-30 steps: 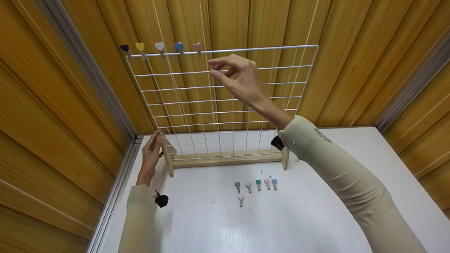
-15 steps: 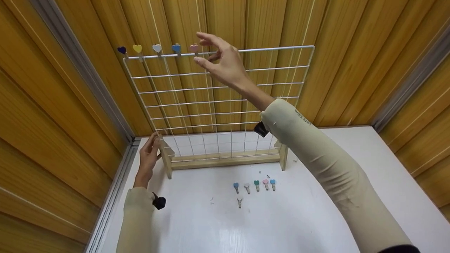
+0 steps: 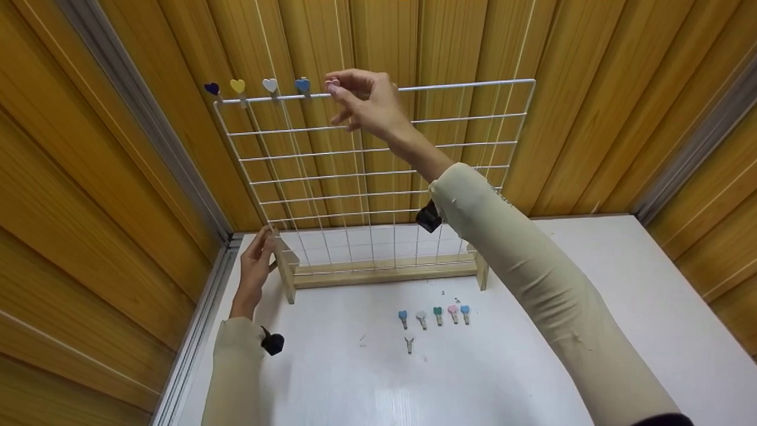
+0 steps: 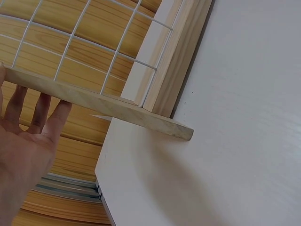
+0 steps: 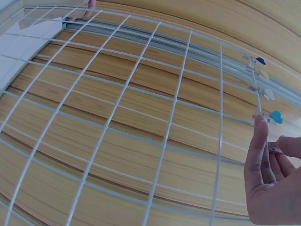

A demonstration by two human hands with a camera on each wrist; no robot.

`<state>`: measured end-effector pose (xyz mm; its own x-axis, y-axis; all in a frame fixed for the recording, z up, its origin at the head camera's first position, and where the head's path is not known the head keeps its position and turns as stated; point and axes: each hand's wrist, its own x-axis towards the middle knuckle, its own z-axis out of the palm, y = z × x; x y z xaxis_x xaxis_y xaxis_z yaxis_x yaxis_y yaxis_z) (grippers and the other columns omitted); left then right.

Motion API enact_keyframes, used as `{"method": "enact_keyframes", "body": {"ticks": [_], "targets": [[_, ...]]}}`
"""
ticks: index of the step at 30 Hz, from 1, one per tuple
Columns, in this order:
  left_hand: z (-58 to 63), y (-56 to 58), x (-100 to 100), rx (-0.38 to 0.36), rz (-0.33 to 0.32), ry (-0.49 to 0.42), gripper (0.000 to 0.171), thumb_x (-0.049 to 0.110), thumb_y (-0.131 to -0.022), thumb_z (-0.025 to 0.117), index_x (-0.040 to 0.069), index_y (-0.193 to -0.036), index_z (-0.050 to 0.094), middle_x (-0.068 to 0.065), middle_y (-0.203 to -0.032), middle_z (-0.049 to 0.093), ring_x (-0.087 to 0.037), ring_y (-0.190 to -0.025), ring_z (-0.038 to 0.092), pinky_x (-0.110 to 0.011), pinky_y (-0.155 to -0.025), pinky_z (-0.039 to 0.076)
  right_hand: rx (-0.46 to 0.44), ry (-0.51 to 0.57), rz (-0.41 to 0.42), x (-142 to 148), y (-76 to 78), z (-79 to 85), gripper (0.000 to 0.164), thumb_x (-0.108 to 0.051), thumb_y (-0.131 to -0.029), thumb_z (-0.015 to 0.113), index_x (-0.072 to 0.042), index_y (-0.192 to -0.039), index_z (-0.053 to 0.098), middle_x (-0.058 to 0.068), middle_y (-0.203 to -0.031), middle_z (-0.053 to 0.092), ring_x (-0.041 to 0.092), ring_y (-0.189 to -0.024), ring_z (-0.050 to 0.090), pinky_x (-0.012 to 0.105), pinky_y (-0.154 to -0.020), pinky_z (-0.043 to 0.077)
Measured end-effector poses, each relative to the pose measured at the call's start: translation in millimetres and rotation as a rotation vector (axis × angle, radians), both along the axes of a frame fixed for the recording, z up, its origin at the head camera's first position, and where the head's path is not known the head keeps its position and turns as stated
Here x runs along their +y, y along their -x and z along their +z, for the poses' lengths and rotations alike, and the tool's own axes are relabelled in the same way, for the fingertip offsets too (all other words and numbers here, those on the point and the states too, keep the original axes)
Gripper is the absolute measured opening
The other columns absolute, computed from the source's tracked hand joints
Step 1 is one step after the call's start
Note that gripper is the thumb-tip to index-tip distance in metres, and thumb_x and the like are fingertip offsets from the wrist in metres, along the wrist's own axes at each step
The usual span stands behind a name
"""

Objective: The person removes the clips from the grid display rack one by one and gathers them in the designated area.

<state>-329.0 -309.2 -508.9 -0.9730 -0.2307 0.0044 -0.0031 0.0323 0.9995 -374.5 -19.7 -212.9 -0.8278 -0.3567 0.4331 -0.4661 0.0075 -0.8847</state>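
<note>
A white wire grid rack [image 3: 378,151] stands upright in a wooden base. At its top wire my right hand [image 3: 384,109] pinches a pink heart-topped clothespin [image 3: 331,81] between thumb and forefinger; the fingers partly hide it. Left of it along the wire sit dark blue [image 3: 212,88], yellow [image 3: 238,86], white [image 3: 269,85] and light blue heart clothespins [image 3: 303,84]. Lower down, my left hand [image 3: 255,269] grips the rack's left wooden side piece [image 3: 285,275]. The left wrist view has the fingers [image 4: 59,120] against that wood's outer side.
On the white table [image 3: 343,378], in front of the base, lies a row of heart clothespins, among them a green one [image 3: 437,312]. A single clothespin [image 3: 409,344] lies nearer. Wood-patterned panels [image 3: 473,41] stand behind and on both sides.
My right hand has moved left along the top wire, its fingers spreading and then closing on the pink heart clothespin. My left hand stays on the side piece.
</note>
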Motion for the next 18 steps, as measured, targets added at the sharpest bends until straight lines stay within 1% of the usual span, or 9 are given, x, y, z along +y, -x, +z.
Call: {"method": "enact_keyframes", "body": {"ticks": [3,5,10,15,18], "targets": [[-1.1,-0.2,0.4,-0.005,0.006,0.0,0.056,0.031,-0.111,0.045,0.02,-0.163,0.029,-0.01,-0.17,0.025,-0.032,-0.156,0.026,-0.057,-0.122,0.034,-0.005,0.036,0.026,1.1,5.2,-4.7,0.031,-0.013,-0.102,0.063,-0.005,-0.131,0.068,0.009,-0.128,0.072,0.011,-0.061,0.069,0.017,-0.053,0.055],[-0.3,0.3,-0.5,-0.006,0.01,0.007,0.056,0.033,-0.11,0.045,0.021,-0.163,0.029,-0.01,-0.17,0.026,-0.032,-0.156,0.026,-0.057,-0.122,0.035,0.012,0.063,0.034,0.4,7.8,-6.9,0.032,-0.013,-0.102,0.063,-0.004,-0.133,0.067,0.01,-0.128,0.073,0.009,-0.057,0.068,0.017,-0.052,0.055],[2.5,-0.7,-2.9,0.01,0.014,0.008,0.056,0.035,-0.11,0.046,0.021,-0.162,0.03,-0.009,-0.17,0.026,-0.032,-0.156,0.026,-0.058,-0.123,0.033,0.047,0.103,0.005,-5.9,8.5,-8.9,0.032,-0.014,-0.101,0.064,-0.004,-0.131,0.069,0.011,-0.124,0.074,0.007,-0.05,0.064,0.016,-0.05,0.052],[4.7,1.4,-1.1,0.005,0.004,0.0,0.057,0.036,-0.11,0.046,0.022,-0.163,0.029,-0.008,-0.17,0.026,-0.03,-0.157,0.025,-0.057,-0.124,0.032,-0.013,0.153,-0.02,-7.4,5.2,-7.5,0.032,-0.013,-0.1,0.066,-0.004,-0.13,0.069,0.012,-0.121,0.075,0.008,-0.048,0.063,0.016,-0.046,0.049],[5.8,2.7,1.3,0.01,0.003,-0.008,0.058,0.036,-0.11,0.046,0.022,-0.163,0.029,-0.008,-0.17,0.026,-0.03,-0.157,0.024,-0.057,-0.124,0.032,-0.026,0.188,-0.028,-7.2,4.0,-7.8,0.032,-0.013,-0.1,0.065,-0.003,-0.13,0.069,0.013,-0.121,0.075,0.008,-0.048,0.063,0.016,-0.044,0.049]]}}
